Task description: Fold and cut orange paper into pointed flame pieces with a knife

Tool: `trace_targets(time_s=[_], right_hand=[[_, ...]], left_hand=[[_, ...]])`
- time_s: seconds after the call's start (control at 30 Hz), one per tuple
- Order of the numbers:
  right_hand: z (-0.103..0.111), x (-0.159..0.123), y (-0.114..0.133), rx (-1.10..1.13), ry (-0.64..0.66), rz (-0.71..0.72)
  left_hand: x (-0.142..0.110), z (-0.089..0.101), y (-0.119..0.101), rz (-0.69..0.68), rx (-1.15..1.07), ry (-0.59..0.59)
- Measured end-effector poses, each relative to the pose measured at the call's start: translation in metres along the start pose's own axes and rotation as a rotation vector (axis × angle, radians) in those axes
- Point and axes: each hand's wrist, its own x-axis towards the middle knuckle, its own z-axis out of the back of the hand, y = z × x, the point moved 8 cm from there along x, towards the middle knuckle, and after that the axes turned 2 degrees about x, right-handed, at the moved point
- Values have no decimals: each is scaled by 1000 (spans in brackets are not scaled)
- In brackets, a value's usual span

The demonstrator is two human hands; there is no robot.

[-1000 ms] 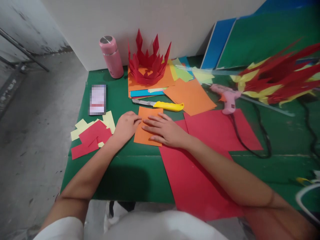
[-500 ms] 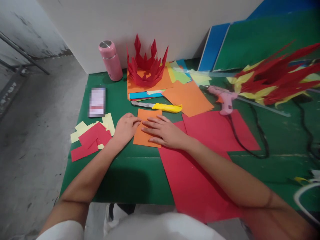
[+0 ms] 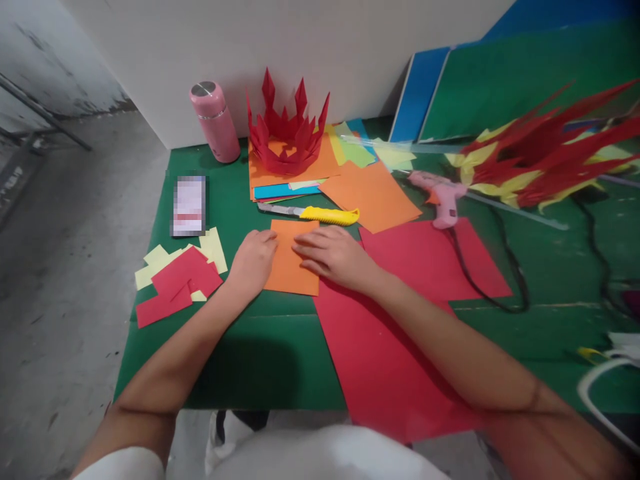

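Observation:
A small orange paper rectangle [image 3: 293, 270] lies before me on the green table, partly over the edge of a red sheet [image 3: 395, 360]. My left hand [image 3: 255, 257] has its fingers curled at the paper's left edge, thumb and fingertips pressed together there. On the paper's right half rests my right hand [image 3: 335, 253], fingers stretched out to the left and close to each other, palm down. Just beyond the paper lies a yellow utility knife [image 3: 330, 215], its metal end pointing left.
Red and yellow paper scraps [image 3: 187, 273] and a phone [image 3: 189, 205] lie on the left. Behind stand a pink bottle [image 3: 217, 123] and a red paper crown [image 3: 287, 150]. To the right are a pink glue gun [image 3: 443, 200] with black cord and red-yellow paper flames [image 3: 540, 153].
My right hand has drawn back a little to the right on the orange paper, its fingers closer together. My left hand stays at the left edge. The view has shifted slightly.

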Motion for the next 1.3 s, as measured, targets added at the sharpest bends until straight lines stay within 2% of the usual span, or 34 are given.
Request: trace_targets(time_s=[0.17,0.3,0.4,0.5,0.57,0.7,0.8,0.9,1.0,1.1,1.17,1.3], right_hand=[[16,-7,-33,-211,-152,-188],[18,-7,-40,-273,-166,-180],[15,-7,-33,-152,-75,-39],[12,-10,-13,72,58,151],[11,-14,2,220,147,224],[3,-17,24,450,321,265],[1,-18,24,523,367,262],[6,-15,5,397,272,210],[17,-11,-28,138,71,44],[21,-10,-52,-68,-19,-116],[21,-10,-57,-152,-34,-168],[23,-10,-52,-197,-89,-187]], left_hand=[[-1,-4,2,-3,-49,3],[-3,-7,1,7,1,13],[-3,-8,-1,-7,11,29],[-2,-8,-2,-21,1,40],[-2,-8,-2,-22,18,43],[-4,-7,-10,-35,79,30],[-6,-5,-19,-37,165,-4],[-7,-4,-28,-63,238,-2],[-7,-5,-31,-73,266,31],[-7,-5,-29,-56,241,50],[-7,-6,-26,-45,217,52],[-8,-6,-21,-41,163,24]])
